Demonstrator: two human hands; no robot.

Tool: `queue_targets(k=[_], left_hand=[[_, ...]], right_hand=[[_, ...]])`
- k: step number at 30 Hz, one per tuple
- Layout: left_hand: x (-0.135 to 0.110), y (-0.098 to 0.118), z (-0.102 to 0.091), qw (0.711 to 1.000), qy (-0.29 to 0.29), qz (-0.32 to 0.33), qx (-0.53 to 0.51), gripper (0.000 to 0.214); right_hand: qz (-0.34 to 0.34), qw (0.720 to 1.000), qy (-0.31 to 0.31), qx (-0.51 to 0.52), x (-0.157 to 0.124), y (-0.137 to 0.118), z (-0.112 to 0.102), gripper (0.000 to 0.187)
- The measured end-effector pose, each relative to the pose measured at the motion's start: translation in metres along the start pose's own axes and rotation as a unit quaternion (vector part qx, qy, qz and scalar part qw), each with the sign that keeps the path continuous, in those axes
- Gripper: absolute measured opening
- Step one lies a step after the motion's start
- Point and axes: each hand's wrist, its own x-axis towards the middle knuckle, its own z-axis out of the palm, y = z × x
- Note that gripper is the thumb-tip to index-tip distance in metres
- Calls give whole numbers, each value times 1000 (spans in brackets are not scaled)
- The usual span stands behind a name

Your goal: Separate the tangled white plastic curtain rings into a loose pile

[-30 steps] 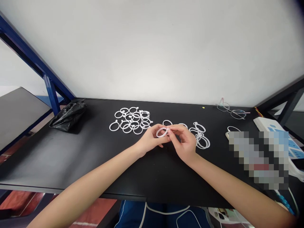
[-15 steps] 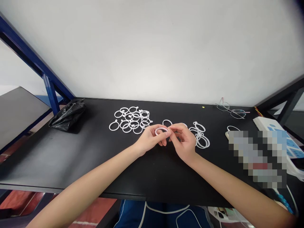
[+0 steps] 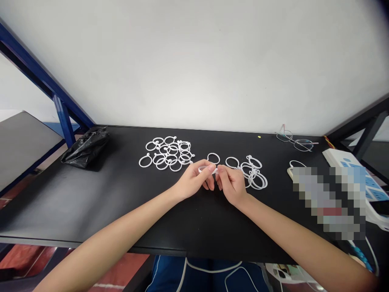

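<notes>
Pinched between thumb and fingers of the left hand [image 3: 193, 178]: one white ring [image 3: 199, 169], lying nearly flat, partly covered by the thumb. Right hand [image 3: 234, 185] just beside it, fingers curled, thumb and index tips at the ring's right end; can't tell whether they grip it, too small and partly hidden. Head view, only one: both hands meet around the middle of the black table [image 3: 91, 194], held ring between them, forearms reaching in from the lower corners. Loose ring [image 3: 213, 153] just beyond the held one, lying on the table; second loose ring [image 3: 232, 157] beyond the right hand, near the right cluster [image 3: 258, 188], where several white rings overlap. Bigger left cluster [image 3: 172, 155] beyond the left hand, many white rings with small knobs, overlapping, one at its near left edge lying a bit apart. Far left, crumpled black plastic bag [image 3: 86, 151] near the blue metal frame [image 3: 63, 117]. Far right, eyeglasses [image 3: 293, 141] near the wall [image 3: 194, 73], with white power strip [image 3: 373, 188] nearer, pixelated patch beside it. Small yellow bit [image 3: 259, 137] near the back edge. White cable [image 3: 212, 273] over blue trousers [image 3: 170, 273], below the table edge.
</notes>
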Motion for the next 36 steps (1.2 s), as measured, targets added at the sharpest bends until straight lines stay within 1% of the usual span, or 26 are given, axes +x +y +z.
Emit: queue_targets(k=[3,8,10,13,16,19,32,36], left_hand=[[0,0,0,1000,2,-15,2,45],[2,-2,0,999,15,-42,2,51],[2,-3,0,999,20,-34,6,53],[2,-3,-1,999,33,-9,20,50],[1,-2,-1,998,49,8,41,47],[0,0,-1,997,53,16,58,45],[0,0,-2,992,65,5,108,43],[-1,1,-3,991,57,-2,123,43]], right_hand=[[8,1000,-1,0,0,1,0,45],[18,999,-40,20,0,1,1,42],[15,998,-54,25,0,1,1,41],[8,997,-66,26,0,1,1,40],[13,997,-69,33,0,1,1,40],[20,997,-67,41,0,2,1,40],[17,996,-74,41,-1,2,0,39],[11,996,-79,34,-1,3,1,39]])
